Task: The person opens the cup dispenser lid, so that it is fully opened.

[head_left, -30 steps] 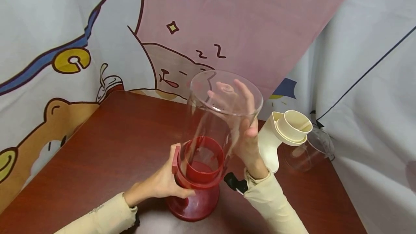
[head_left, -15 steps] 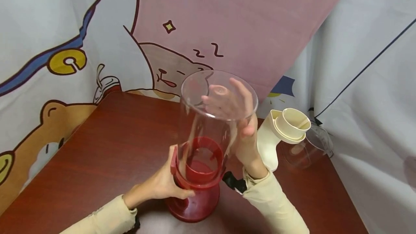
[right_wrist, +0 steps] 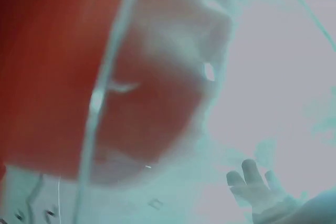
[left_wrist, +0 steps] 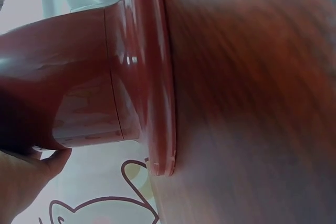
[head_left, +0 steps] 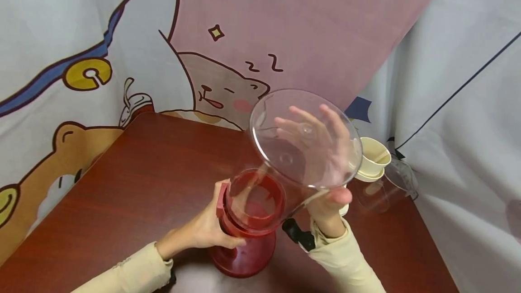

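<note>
My left hand (head_left: 207, 227) grips the collar of a red plastic base (head_left: 246, 257), which stands upright on the table. Its round flared foot (left_wrist: 152, 77) shows in the left wrist view. Over the red collar is the lower end of a clear cylinder (head_left: 281, 182), tilted to the right in the head view. My right hand (head_left: 325, 205) holds this cylinder, thumb on the near side and fingers spread behind it, seen through the clear wall. In the right wrist view, blurred fingers (right_wrist: 257, 184) appear at the lower right. Whether the cylinder is seated cannot be told.
A cream-coloured plastic piece with a round collar (head_left: 368, 162) stands at the right, partly behind the clear cylinder. Beside it a clear container (head_left: 390, 186) is near the table's right edge. Printed cloth (head_left: 317, 26) hangs behind the brown table (head_left: 175, 162).
The clear cylinder first shifts slightly left, then its top leans right and toward me, with my right hand moving along. My left hand keeps its hold on the red base.
</note>
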`<state>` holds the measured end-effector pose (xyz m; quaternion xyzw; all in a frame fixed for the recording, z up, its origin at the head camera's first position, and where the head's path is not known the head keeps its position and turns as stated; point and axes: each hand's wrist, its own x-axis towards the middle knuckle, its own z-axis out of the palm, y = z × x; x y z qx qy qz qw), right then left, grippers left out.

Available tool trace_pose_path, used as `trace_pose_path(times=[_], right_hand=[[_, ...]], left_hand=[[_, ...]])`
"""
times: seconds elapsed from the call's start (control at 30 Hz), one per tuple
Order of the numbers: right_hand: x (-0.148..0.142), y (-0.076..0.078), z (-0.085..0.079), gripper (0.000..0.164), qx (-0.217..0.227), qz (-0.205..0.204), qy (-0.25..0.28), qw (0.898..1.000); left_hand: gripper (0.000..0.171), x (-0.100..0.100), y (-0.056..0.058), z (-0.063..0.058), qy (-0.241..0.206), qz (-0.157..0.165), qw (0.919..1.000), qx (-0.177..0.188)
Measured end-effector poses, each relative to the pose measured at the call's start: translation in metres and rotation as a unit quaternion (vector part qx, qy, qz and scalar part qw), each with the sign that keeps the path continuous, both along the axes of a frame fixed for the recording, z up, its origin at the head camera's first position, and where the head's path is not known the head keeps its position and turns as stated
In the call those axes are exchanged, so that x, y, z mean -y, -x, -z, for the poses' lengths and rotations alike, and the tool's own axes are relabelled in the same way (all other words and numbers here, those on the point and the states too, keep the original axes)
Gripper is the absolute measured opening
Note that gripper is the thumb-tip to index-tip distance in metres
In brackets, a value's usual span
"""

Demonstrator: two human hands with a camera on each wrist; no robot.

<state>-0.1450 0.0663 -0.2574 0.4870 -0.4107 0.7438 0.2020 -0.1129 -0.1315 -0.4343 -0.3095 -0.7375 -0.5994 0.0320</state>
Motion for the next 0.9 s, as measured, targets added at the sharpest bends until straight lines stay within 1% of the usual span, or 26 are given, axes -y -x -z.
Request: trace_pose_path(times=[0.07, 0.17, 0.23, 0.3, 0.37, 0.4, 0.47, 0.53, 0.6, 0.63, 0.67, 0.7, 0.73, 0.8, 0.83, 0.9], right_hand=[[-0.002, 0.001, -0.01, 0.104, -0.007, -0.005, 0.029, 1.0], [-0.006, 0.006, -0.026, 0.106, 0.022, -0.018, 0.079, 0.996], [-0.011, 0.009, -0.035, 0.091, 0.065, -0.036, 0.13, 0.989], [-0.017, 0.011, -0.042, 0.086, 0.104, -0.033, 0.177, 0.978], [-0.022, 0.014, -0.048, 0.092, 0.13, -0.014, 0.218, 0.967], [-0.024, 0.015, -0.051, 0.099, 0.144, 0.003, 0.23, 0.962], [-0.027, 0.022, -0.053, 0.089, 0.158, 0.039, 0.238, 0.958], [-0.029, 0.03, -0.051, 0.083, 0.162, 0.084, 0.223, 0.958], [-0.031, 0.04, -0.043, 0.08, 0.154, 0.128, 0.198, 0.959], [-0.033, 0.045, -0.038, 0.067, 0.147, 0.142, 0.187, 0.961], [-0.035, 0.05, -0.032, 0.058, 0.138, 0.16, 0.173, 0.962], [-0.036, 0.056, -0.026, 0.056, 0.129, 0.174, 0.163, 0.962], [-0.037, 0.061, -0.02, 0.065, 0.121, 0.188, 0.156, 0.962], [-0.039, 0.072, -0.008, 0.096, 0.106, 0.206, 0.147, 0.962], [-0.04, 0.077, -0.002, 0.109, 0.102, 0.212, 0.145, 0.961], [-0.041, 0.086, 0.009, 0.111, 0.1, 0.241, 0.133, 0.956]], left_hand=[[0.119, 0.0, 0.001, 0.0, -0.002, -0.003, 0.9999, -0.01], [0.121, 0.0, 0.002, 0.0, -0.02, 0.007, 0.9996, -0.018], [0.121, -0.001, 0.002, 0.001, -0.033, 0.019, 0.999, -0.022], [0.122, -0.002, 0.003, 0.002, -0.045, 0.03, 0.9981, -0.029], [0.121, -0.003, 0.003, 0.003, -0.052, 0.039, 0.9973, -0.034], [0.121, -0.003, 0.003, 0.003, -0.053, 0.041, 0.997, -0.038], [0.121, -0.002, 0.003, 0.003, -0.053, 0.04, 0.9969, -0.043], [0.12, -0.001, 0.003, 0.002, -0.052, 0.039, 0.9971, -0.041], [0.12, -0.001, 0.003, 0.002, -0.05, 0.039, 0.9973, -0.035], [0.12, -0.001, 0.002, 0.002, -0.049, 0.04, 0.9974, -0.033], [0.12, -0.001, 0.002, 0.002, -0.048, 0.041, 0.9975, -0.032], [0.12, -0.001, 0.002, 0.002, -0.046, 0.042, 0.9975, -0.033], [0.12, -0.002, 0.002, 0.002, -0.044, 0.041, 0.9977, -0.032], [0.121, -0.002, 0.003, 0.002, -0.042, 0.042, 0.9976, -0.034], [0.121, -0.002, 0.003, 0.002, -0.043, 0.041, 0.9976, -0.035], [0.12, -0.002, 0.003, 0.002, -0.044, 0.042, 0.9975, -0.036]])
